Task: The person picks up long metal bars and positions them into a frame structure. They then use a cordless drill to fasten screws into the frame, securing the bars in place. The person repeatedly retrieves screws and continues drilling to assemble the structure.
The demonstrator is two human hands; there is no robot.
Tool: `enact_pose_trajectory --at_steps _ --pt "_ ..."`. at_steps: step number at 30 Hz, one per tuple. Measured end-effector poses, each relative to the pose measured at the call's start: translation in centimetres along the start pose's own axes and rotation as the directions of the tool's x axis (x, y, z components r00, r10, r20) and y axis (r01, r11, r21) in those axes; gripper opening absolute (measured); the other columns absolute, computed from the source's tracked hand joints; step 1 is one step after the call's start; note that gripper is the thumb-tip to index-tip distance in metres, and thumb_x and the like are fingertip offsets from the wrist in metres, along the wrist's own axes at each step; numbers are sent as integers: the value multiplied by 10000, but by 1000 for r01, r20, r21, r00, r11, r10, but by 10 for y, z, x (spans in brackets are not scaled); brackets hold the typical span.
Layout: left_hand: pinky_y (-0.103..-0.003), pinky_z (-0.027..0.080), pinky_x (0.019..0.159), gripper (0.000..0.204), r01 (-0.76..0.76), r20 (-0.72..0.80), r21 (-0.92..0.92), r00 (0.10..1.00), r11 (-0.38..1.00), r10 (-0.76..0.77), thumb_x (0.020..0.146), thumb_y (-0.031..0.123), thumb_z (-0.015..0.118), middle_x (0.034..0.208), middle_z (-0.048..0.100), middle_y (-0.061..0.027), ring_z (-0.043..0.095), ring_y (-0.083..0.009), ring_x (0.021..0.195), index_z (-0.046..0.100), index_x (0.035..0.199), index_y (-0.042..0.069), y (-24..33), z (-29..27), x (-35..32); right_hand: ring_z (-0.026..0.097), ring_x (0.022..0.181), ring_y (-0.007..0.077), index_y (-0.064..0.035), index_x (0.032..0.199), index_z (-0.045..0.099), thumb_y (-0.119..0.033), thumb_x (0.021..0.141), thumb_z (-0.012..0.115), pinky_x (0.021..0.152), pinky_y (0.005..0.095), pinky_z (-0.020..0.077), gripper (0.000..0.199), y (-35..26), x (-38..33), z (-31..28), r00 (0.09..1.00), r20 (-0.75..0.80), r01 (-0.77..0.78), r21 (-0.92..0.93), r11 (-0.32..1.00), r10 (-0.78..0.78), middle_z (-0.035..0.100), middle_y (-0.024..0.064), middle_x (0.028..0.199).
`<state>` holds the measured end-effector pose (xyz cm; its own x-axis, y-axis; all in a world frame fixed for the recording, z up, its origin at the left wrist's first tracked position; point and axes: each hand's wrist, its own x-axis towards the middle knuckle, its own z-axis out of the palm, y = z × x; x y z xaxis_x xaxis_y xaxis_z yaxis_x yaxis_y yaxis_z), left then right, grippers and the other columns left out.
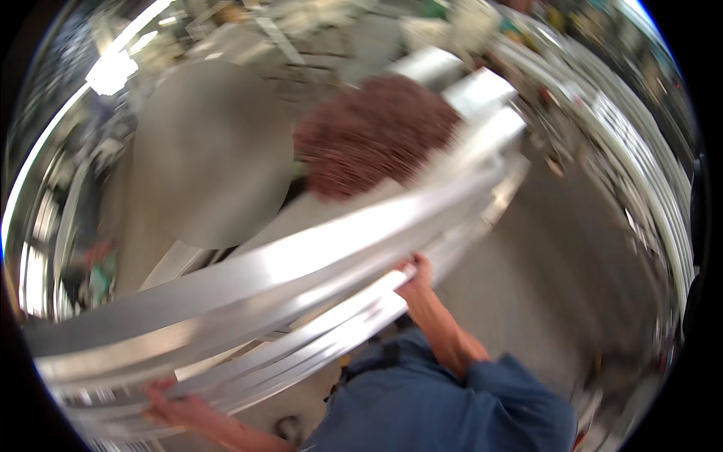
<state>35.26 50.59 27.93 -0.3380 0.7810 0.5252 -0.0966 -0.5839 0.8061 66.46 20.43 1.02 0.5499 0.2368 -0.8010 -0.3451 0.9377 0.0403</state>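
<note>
A long, silvery metal profile (331,329) runs across in front of my body, from lower left to the middle. Close to its right end, my right hand (413,276) is closed around it. Farther left, my left hand (172,409) grips its lower side, the fingers smeared by motion. Just beyond it lie several wide metal profiles (324,239), stacked side by side; blur hides whether they touch the held one. On their far side sits a dark maroon, rough-textured mass (376,134) whose kind I cannot make out.
A blurred grey oval (215,154) covers part of the far left. White profile ends (482,94) stick out beyond the maroon mass. Long metal lengths (617,132) lie along the right side. Grey floor (520,264) shows to my right.
</note>
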Motion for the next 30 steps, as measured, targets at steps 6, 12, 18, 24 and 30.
enact_pose_trajectory --at_steps 6,12,18,24,30 --pt "-360 472 529 65 558 62 -386 810 735 -583 941 159 571 835 570 -46 549 -170 681 598 956 102 -46 30 -36 461 514 89 -173 664 471 -203 887 513 493 247 460 229 -76 9 7 827 418 481 -184 857 -375 460 -63 598" --pt "-484 559 755 315 713 175 -534 619 455 -765 981 214 475 1079 632 -109 639 -290 931 559 1237 52 -179 -44 -76 437 524 62 -179 738 503 -253 960 523 544 245 457 235 -75 -97 96 809 477 475 -186 860 -343 411 -80 603" --pt "-585 518 744 309 843 88 -509 254 176 -963 973 179 429 1131 620 -131 622 -331 1031 511 1262 104 -166 -40 -123 545 783 139 -102 819 577 -240 976 550 816 370 493 211 -97 -147 166 292 767 855 58 515 -572 551 -15 822" --pt "-395 505 555 300 655 223 -754 319 44 -921 951 29 581 864 474 -116 512 -219 643 320 1099 8 -160 -26 -132 489 595 181 -146 666 489 -190 973 591 586 356 419 327 -63 -253 211 -61 970 810 186 557 -235 453 17 622" --pt "-382 502 535 315 638 192 -770 197 -23 -961 960 60 589 963 458 -123 546 -208 712 303 1085 19 -143 -30 -140 488 617 160 -159 679 491 -168 972 590 607 350 431 310 -56 -306 221 -206 978 711 137 690 17 452 -6 652"
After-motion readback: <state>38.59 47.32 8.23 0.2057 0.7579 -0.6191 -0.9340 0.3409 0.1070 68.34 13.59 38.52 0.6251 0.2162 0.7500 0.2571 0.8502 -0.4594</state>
